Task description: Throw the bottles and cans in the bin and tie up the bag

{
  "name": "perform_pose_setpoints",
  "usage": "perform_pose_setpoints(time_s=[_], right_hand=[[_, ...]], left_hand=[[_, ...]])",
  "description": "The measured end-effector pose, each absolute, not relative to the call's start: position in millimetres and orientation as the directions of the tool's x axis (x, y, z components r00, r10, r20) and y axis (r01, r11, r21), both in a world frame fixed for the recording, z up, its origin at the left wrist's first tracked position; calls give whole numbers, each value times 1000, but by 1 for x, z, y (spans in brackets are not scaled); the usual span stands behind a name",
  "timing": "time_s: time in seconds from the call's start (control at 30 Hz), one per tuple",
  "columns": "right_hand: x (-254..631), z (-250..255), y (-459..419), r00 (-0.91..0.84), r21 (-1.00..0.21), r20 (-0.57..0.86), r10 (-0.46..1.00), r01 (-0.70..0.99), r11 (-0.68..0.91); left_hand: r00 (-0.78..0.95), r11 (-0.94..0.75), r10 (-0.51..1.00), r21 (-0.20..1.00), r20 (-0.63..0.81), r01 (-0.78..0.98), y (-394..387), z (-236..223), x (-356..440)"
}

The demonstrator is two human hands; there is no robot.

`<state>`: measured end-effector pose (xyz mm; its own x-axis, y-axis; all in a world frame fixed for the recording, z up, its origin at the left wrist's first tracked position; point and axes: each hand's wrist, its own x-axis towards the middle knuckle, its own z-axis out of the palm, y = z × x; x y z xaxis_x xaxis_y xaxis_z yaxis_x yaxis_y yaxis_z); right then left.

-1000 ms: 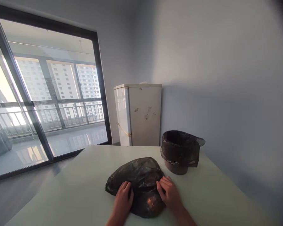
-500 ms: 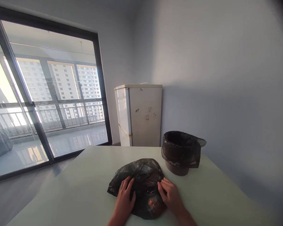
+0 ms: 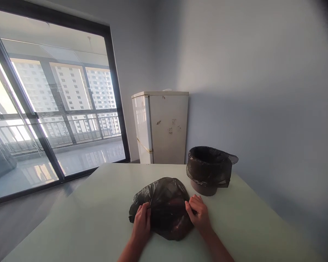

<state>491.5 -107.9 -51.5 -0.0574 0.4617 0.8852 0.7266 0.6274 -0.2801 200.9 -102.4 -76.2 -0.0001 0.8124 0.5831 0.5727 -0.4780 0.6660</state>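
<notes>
A bulging black plastic bag lies on the pale table in front of me. My left hand grips its left side, fingers curled into the plastic. On the bag's right side my right hand pinches a fold of the film. Something brownish shows faintly through the plastic near the bottom; I cannot tell what it is.
A small brown bin lined with a black bag stands on the table just behind and right of my right hand. A white fridge stands against the wall beyond the table. A big window with a black frame fills the left.
Both hands went from lying flat on the bag to gripping it, and the plastic is gathered up higher and tighter. The camera view tilted slightly.
</notes>
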Motion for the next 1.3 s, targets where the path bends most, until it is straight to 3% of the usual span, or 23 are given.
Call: perform_pose_setpoints(time_s=[0.23, 0.3, 0.43, 0.63, 0.87, 1.0, 1.1, 1.2, 1.3], right_hand=[[497, -56, -105, 274, -606, 778, 565, 562, 563], [498, -58, -104, 301, -680, 716, 630, 507, 530], [499, -59, -104, 309, -780, 604, 735, 418, 465], [504, -65, -101, 307, -769, 586, 750, 502, 396], [506, -64, -106, 412, -791, 572, 709, 508, 343], [511, -67, -103, 487, -814, 554, 676, 488, 316], [512, -71, -100, 512, -823, 541, 667, 486, 294], [511, -69, -102, 496, -811, 557, 666, 496, 309], [508, -62, -107, 440, -730, 661, 608, 566, 384]], left_hand=[[-396, -287, 783, 843, 481, 456, -96, -65, 191], [-393, -339, 752, 822, 529, 458, -96, -61, 190], [-198, -499, 691, 657, 695, 566, -102, -58, 195], [-88, -477, 596, 440, 798, 761, -110, -65, 203], [-290, -385, 639, 622, 713, 682, -99, -71, 193], [-313, -431, 535, 573, 784, 697, -98, -66, 183], [-187, -536, 468, 446, 863, 717, -106, -61, 184], [59, -658, 491, 326, 869, 679, -118, -61, 197], [204, -652, 640, 384, 741, 653, -123, -62, 211]])
